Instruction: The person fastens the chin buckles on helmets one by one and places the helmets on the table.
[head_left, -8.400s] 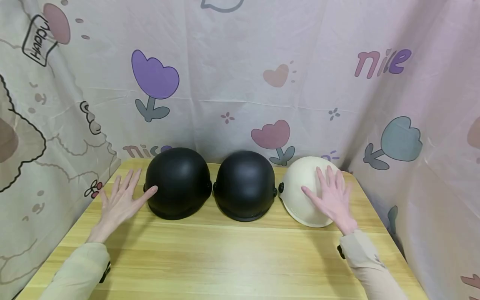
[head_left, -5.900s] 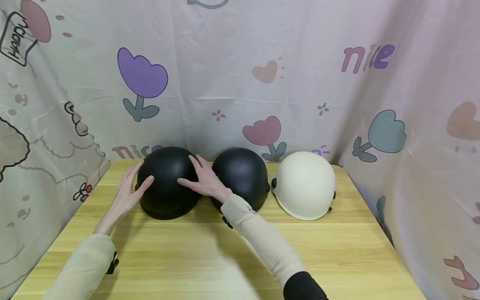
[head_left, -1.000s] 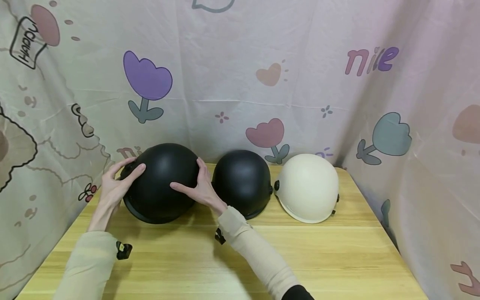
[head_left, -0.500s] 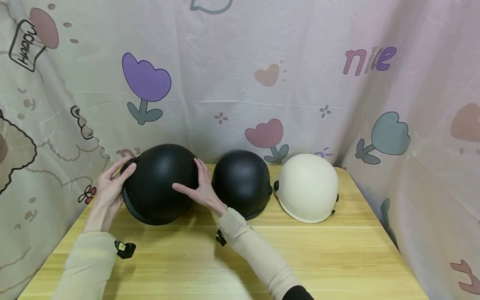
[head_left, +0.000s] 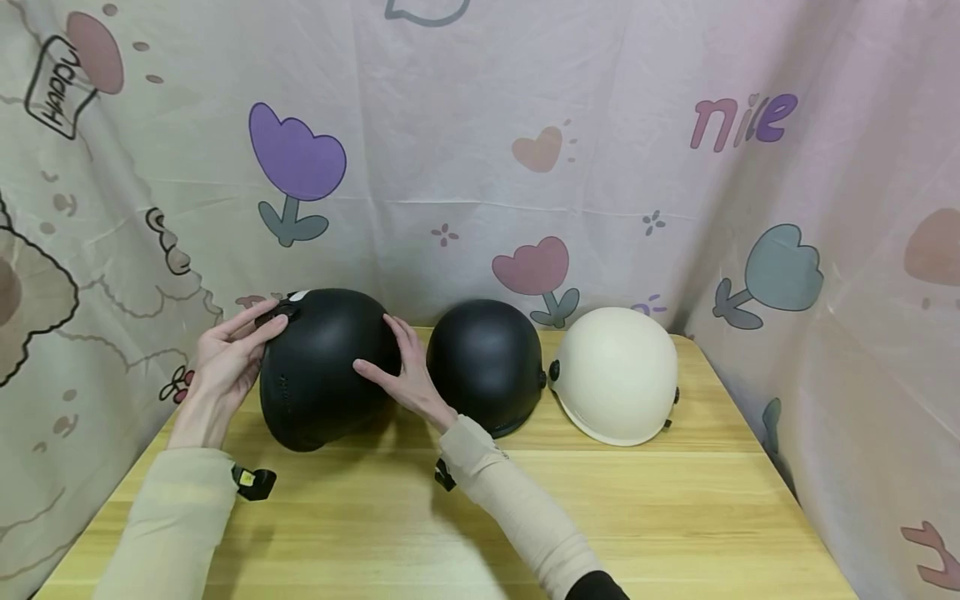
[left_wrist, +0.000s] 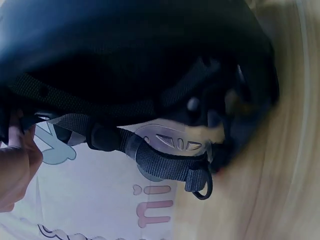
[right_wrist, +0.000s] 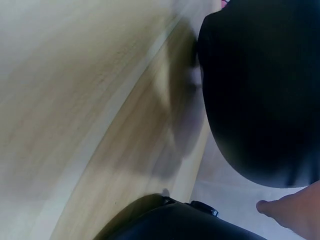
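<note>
A black helmet (head_left: pixel 330 367) is tilted at the left of the row, its left side raised. My left hand (head_left: pixel 223 358) grips its raised left edge, thumb outside, the other fingers partly hidden behind the rim. My right hand (head_left: pixel 408 375) rests on its right side with fingers and thumb spread and fairly straight. In the left wrist view, the helmet's dark inside faces the camera, and a chin strap (left_wrist: pixel 165 162) with a buckle end hangs from it. A second black helmet (head_left: pixel 486 367) stands just right of my right hand. A cream helmet (head_left: pixel 617 375) stands beyond it.
All three helmets are near the back of a wooden table (head_left: pixel 465 517), close to a patterned curtain (head_left: pixel 442 125). Curtain folds also border the table at left and right. The second black helmet is very near my right wrist.
Over the last second the held helmet has turned and tilted further, bringing its left side fitting into view beside my left thumb. Earlier it stood level on the table. The other two helmets have stayed put.
</note>
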